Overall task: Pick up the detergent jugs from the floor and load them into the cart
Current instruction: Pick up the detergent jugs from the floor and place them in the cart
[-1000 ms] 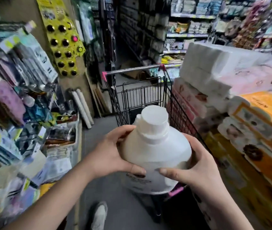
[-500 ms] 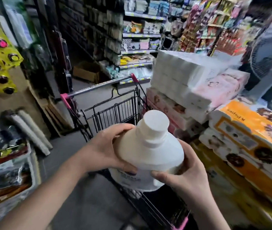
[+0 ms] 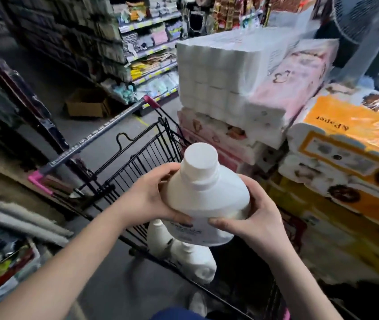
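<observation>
Since half a second ago the detergent jug [image 3: 207, 199] has come further over the cart [image 3: 137, 162], and the loaded jugs [image 3: 191, 262], two white ones lying in its wire basket, now show beneath it at lower centre of the frame. At centre frame the left hand [image 3: 151, 195] and right hand [image 3: 253, 218] clasp the jug's shoulders from either side, fingers curled round the far face and both thumbs pressed on the near face above the label. It stands nearly upright, cap on. Tissue packs [image 3: 230, 72] are stacked at the right
</observation>
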The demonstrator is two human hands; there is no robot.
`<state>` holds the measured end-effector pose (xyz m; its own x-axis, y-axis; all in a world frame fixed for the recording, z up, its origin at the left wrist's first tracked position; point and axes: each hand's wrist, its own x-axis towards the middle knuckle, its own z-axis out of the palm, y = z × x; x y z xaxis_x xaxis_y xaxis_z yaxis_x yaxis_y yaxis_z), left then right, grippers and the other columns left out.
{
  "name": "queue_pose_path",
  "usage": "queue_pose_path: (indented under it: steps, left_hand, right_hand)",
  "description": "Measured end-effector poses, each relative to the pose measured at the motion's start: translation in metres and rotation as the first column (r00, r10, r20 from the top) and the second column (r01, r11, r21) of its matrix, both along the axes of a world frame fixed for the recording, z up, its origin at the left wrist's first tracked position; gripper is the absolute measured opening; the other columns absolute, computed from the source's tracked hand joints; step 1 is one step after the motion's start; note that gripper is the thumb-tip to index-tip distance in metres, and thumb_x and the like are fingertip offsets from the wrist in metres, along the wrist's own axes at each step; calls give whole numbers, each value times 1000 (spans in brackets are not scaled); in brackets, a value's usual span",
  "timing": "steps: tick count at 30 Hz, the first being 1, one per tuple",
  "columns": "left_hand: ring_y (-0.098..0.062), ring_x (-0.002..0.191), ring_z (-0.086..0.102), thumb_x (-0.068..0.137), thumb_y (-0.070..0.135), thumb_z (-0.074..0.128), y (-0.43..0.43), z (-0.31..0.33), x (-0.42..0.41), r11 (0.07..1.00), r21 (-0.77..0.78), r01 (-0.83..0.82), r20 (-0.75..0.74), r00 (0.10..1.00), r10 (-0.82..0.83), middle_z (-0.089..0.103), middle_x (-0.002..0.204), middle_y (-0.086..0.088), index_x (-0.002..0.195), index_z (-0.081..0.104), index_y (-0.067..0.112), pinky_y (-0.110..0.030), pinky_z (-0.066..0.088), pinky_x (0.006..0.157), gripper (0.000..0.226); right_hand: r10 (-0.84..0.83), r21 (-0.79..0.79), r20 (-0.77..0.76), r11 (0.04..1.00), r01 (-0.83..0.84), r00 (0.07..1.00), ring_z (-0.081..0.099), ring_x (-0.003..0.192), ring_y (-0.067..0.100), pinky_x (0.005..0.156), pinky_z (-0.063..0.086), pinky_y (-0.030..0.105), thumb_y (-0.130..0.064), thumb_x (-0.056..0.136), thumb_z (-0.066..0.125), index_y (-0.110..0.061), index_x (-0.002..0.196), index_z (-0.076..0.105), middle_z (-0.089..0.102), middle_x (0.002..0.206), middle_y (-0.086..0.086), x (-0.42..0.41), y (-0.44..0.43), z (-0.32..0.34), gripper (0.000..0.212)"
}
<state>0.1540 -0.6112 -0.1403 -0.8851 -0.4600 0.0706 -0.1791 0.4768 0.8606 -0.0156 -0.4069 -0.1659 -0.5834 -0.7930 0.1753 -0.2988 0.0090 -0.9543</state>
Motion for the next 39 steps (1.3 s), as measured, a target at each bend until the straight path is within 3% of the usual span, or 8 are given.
queue_pose_path:
  steps: [6,15,20,26,29,32,35,39]
  left_hand:
    - [-3,128,58,51,19,108,-36,-45,-37,997,52,52,26,998,-54,63,137,13,138,56,33,-21,46,110,103]
    - [-10,125,59,47,12,108,-80,-150,-81,972,198,127,147,976,-158,62,137,6,138,56,25,-20,46,107,106]
    - [-20,124,59,43,32,105,-96,-210,-94,973,151,176,256,944,-211,61,130,8,134,53,33,-48,49,110,104]
    - [-16,118,53,47,19,104,-97,-261,-112,959,95,268,386,878,-284,57,127,-1,132,54,15,-8,37,97,99]
    - [-19,123,53,47,40,94,-94,-276,-113,953,89,290,470,831,-297,52,130,2,135,48,20,-30,44,105,101]
    - [-23,126,54,49,49,83,-90,-288,-111,956,84,279,549,788,-278,50,135,5,136,43,26,-46,50,102,98]
    - [-23,126,55,62,29,90,-85,-298,-111,955,62,291,608,747,-268,48,139,5,139,41,24,-44,51,96,91]
    - [-20,120,54,67,22,87,-83,-316,-111,951,41,307,654,711,-258,49,133,6,137,41,22,-38,49,85,83]
  right_hand:
    - [-33,87,19,996,31,999,65,120,5,96,50,16,-20,55,104,-39,128,63,70,126,-17,-24,-26,-32,86]
    - [-132,367,-15,922,128,991,60,118,-5,92,43,7,-25,56,102,-41,131,58,66,124,-28,-41,-56,-101,89]
    - [-170,443,30,886,139,985,59,116,-9,91,42,5,-54,48,92,-45,129,57,67,124,-26,-39,-76,-148,89]
    - [-265,519,119,838,167,957,55,112,-19,81,42,1,-60,43,88,-51,125,55,65,120,-29,-39,-80,-207,88]
    - [-271,549,119,819,164,955,56,113,-16,83,42,1,-51,50,94,-44,131,56,65,125,-25,-35,-80,-233,90]
    - [-263,603,77,780,165,962,60,115,-6,91,47,10,-45,54,98,-37,136,56,66,127,-21,-33,-80,-257,92]
    - [-240,631,-4,752,188,971,62,118,4,102,52,37,-46,57,95,-36,137,55,65,129,-21,-30,-78,-277,90]
    - [-227,663,-34,724,192,973,62,122,8,106,49,47,-57,61,83,-35,139,53,64,132,-22,-27,-79,-296,86]
